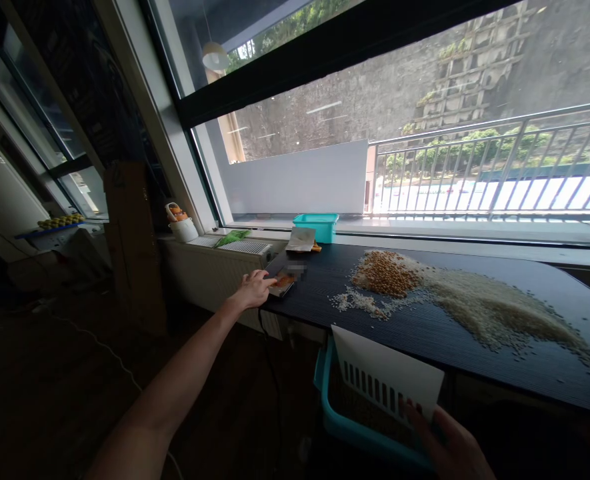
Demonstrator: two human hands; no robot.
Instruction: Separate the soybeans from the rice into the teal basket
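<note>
At the table's left edge, my left hand [253, 291] reaches out with a finger stretched onto a flat, thin object [282, 285] with an orange-brown face; its kind is unclear. The hand grips nothing that I can see. Low on the right, my right hand [457, 445] holds a white slotted board [387, 377] by its lower right corner. That board leans tilted over a teal bin [332, 403], its upper edge near the table's front edge. A dark interior hides most of the bin's contents. On the table lie golden-brown grains or beans [387, 272] beside a spread of pale rice-like grains [495, 303].
The dark table [325, 313] runs under a large window. Near the sill are a small teal container [327, 229] and a paper packet [302, 239]. A radiator [199, 277] and a white pot [183, 230] stand left. A dark cable [269, 350] hangs below the table.
</note>
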